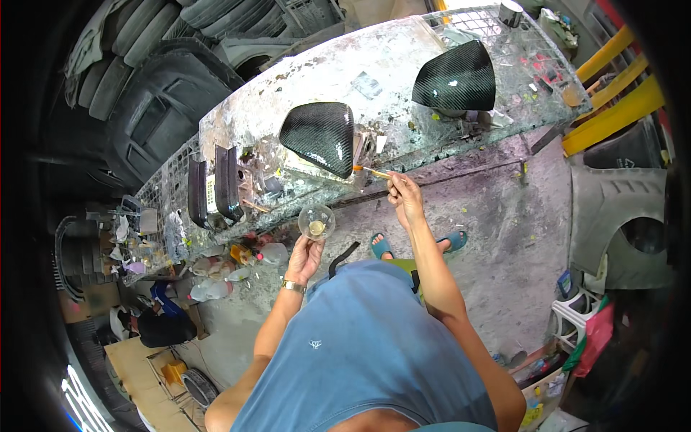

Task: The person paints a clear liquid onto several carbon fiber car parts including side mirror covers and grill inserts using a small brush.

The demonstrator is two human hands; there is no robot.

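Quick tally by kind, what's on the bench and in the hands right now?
Carbon-fibre mirror covers on the bench: 2, one near, one far
Dark upright panels at the bench's left end: 2
Clear cups: 1, in the left hand
Brushes: 1, in the right hand
Total: 6

clear plastic cup (pixel 316 221) | upright, held low | thin brush (pixel 376 172) | level, near carbon shell (pixel 320 137)

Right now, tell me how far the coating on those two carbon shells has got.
Done: cannot tell; both shells look glossy. In hand: left hand holds a clear cup, right hand holds a brush tipped at the near carbon shell. Left: the far carbon shell sits untouched.
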